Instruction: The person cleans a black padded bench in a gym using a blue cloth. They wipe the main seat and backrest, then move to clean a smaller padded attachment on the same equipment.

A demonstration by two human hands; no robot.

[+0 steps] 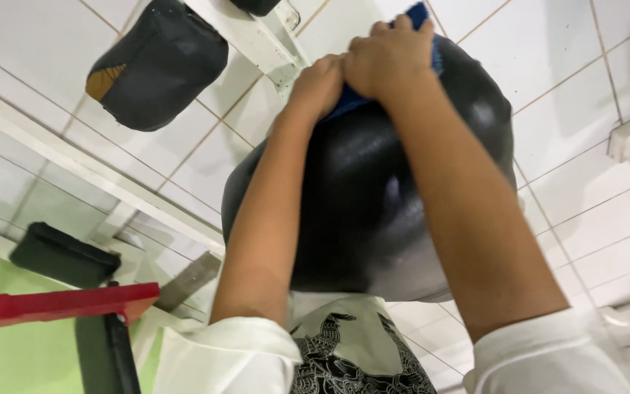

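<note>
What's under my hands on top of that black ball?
A blue cloth lies under both hands, the left hand and right hand, pressed on the black ball. Most of the cloth is covered.

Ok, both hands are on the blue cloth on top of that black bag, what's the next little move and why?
Probably draw the blue cloth toward the body across the black bag. The left hand and right hand press it together at the far top edge, and the broad glossy near face lies uncovered below them.

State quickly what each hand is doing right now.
Left hand: closed on the blue cloth atop the black bag.
Right hand: closed on the same cloth.
</note>
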